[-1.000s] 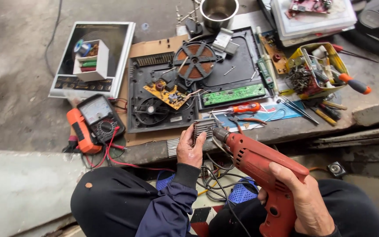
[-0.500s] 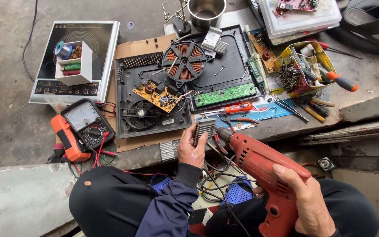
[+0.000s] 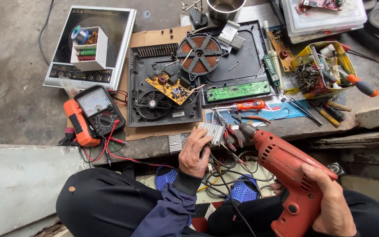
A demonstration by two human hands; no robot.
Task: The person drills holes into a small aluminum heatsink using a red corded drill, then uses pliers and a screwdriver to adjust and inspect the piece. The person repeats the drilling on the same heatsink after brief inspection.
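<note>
My left hand [image 3: 194, 151] grips a ribbed silver heat sink [image 3: 213, 132] at the near edge of the workbench. My right hand [image 3: 330, 202] holds a red power drill [image 3: 286, 173] by its handle. The drill's black chuck [image 3: 246, 130] points at the right side of the heat sink, close to it. Behind them lies an opened black induction cooker [image 3: 165, 94] with its copper coil [image 3: 199, 54], a yellow circuit board [image 3: 170, 87], a fan [image 3: 152, 104] and a green circuit board [image 3: 238, 91].
An orange multimeter [image 3: 94, 114] with red leads lies left. Behind it a glass cooktop panel [image 3: 91, 46] carries a small white box. A red screwdriver [image 3: 244, 105] and pliers lie by the drill. A yellow tray [image 3: 325, 70] of tools stands right. Tangled cables hang below.
The view has shifted slightly, with the bench sliding in frame. Both hands keep their grips and the drill stays by the heat sink.
</note>
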